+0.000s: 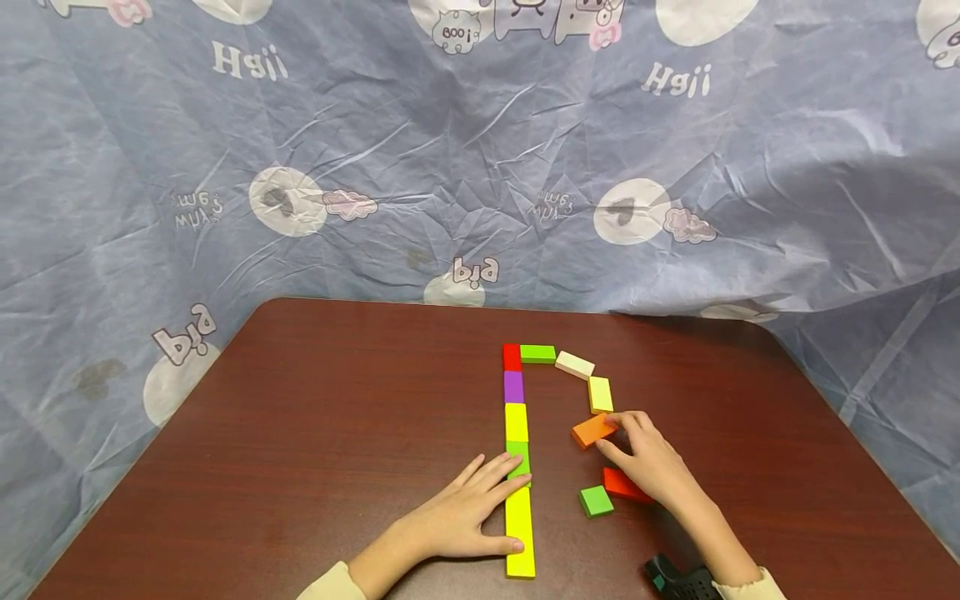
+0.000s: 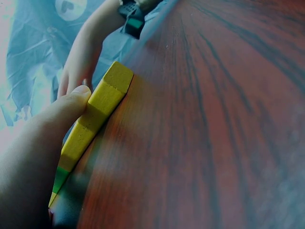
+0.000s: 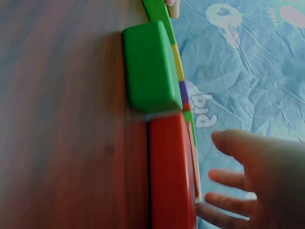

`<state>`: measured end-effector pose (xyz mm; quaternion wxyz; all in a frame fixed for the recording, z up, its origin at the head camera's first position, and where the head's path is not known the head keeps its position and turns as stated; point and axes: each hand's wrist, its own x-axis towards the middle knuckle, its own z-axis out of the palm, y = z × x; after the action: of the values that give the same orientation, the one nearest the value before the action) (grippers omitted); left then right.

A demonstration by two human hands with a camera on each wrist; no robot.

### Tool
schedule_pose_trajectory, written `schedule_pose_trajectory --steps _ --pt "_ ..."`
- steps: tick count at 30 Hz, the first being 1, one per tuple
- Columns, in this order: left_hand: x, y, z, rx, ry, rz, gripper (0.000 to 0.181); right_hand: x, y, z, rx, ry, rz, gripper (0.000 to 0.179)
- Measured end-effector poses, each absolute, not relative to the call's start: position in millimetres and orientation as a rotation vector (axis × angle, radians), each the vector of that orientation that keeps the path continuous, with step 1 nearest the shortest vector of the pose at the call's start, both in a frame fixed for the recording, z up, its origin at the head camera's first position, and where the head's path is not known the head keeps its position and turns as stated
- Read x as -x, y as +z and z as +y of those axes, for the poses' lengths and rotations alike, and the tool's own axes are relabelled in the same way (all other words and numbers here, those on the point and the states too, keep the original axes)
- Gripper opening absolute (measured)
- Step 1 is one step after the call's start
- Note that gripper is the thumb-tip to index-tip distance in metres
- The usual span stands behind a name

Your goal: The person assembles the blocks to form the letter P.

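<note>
In the head view my left hand (image 1: 465,512) lies with fingers spread over a straight column of flat blocks, touching a green block (image 1: 517,471) and, with the thumb, the near yellow block (image 1: 520,533). The left wrist view shows that thumb against the side of the yellow block (image 2: 95,112). My right hand (image 1: 656,462) is at the right end of a tilted orange block (image 1: 591,431), a fingertip over its corner and the thumb apart from the fingers. Below that hand lie a red block (image 1: 622,483), partly hidden, and a small green block (image 1: 596,502).
Farther up the column are yellow (image 1: 516,422), purple (image 1: 513,387) and red (image 1: 512,357) blocks. From its top a curve bends right: a green block (image 1: 537,354), a cream block (image 1: 575,364) and a pale yellow block (image 1: 600,395). A patterned cloth (image 1: 420,150) hangs behind the brown table (image 1: 337,400).
</note>
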<state>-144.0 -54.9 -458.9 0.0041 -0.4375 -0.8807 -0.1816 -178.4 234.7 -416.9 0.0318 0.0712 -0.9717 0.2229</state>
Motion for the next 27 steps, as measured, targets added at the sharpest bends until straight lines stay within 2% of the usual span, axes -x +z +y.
schedule_pose_trajectory --steps 14,27 --pt "144 -458 -55 1.377 -0.591 -2.76 0.073 140 -418 262 -0.573 0.551 -2.96 0.035" --pt "144 -457 -55 1.386 -0.609 -2.759 0.074 151 -408 245 -0.615 0.545 -2.912 0.033"
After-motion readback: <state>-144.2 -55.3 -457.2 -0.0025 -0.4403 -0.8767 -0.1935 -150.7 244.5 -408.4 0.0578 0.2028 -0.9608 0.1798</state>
